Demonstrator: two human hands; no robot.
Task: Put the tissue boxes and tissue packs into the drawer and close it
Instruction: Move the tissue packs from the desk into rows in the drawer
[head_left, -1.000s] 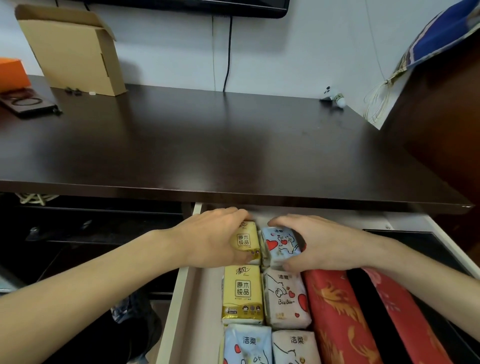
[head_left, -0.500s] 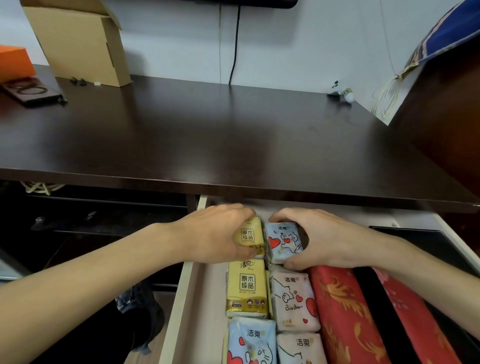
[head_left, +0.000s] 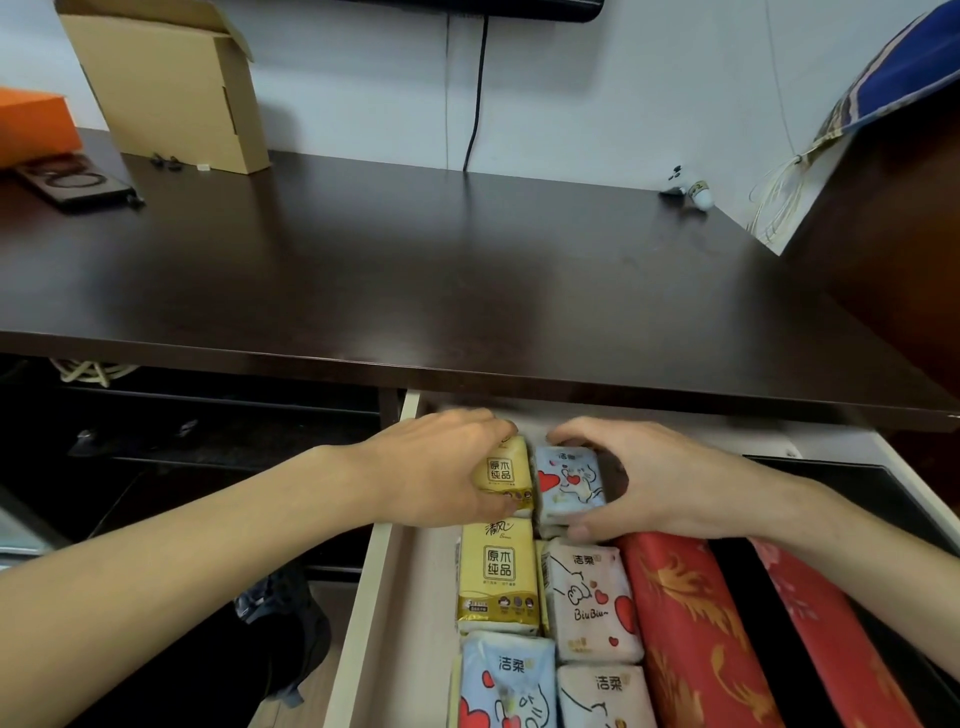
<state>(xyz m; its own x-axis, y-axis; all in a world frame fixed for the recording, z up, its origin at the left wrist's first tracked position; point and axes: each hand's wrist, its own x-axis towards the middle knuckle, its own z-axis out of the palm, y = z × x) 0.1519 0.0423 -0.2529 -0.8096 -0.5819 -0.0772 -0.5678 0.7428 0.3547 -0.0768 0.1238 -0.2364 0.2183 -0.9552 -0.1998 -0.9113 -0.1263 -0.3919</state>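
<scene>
Left side of desk (head_left: 467, 270): orange box (head_left: 31, 124), dark flat device (head_left: 72, 182), open cardboard box (head_left: 171, 88). None of it is in play.

Drawer (head_left: 379, 597) is pulled out under the desk's front edge, packs in two columns, red tissue boxes to their right.

Your left hand (head_left: 436, 467) comes in from the left, forearm low across the drawer's side wall, fingers curled over the far end of the rear yellow pack (head_left: 501, 475) and thumb at its near edge, so you're gripping it. Second yellow pack (head_left: 498, 577) lies just in front, touching it.

Your right hand (head_left: 649, 478) mirrors that from the right, wrist over the red box (head_left: 685, 623), fingers hooked over the back of the rear blue heart pack (head_left: 569, 480), thumb pressing at its near corner. Gripping that one too. White heart pack (head_left: 589, 603) lies just in front. Two more packs at the bottom edge: blue front pack (head_left: 506, 686) and white front pack (head_left: 605, 696).

Risks, my read:
- Rear packs look tilted rather than flat. Left riding high, they could catch the desk edge when the drawer closes.
- Packs are soft; squeezing both inward could buckle the row and pop a neighbour up.
- Your knuckles are close under the desk lip. Pull both hands clear before pushing the drawer.
- Second red box (head_left: 831, 639) sits apart from the first, with a dark gap between; it may slide on closing.

Can't see the drawer's back wall, so can't tell how much room is left.
</scene>
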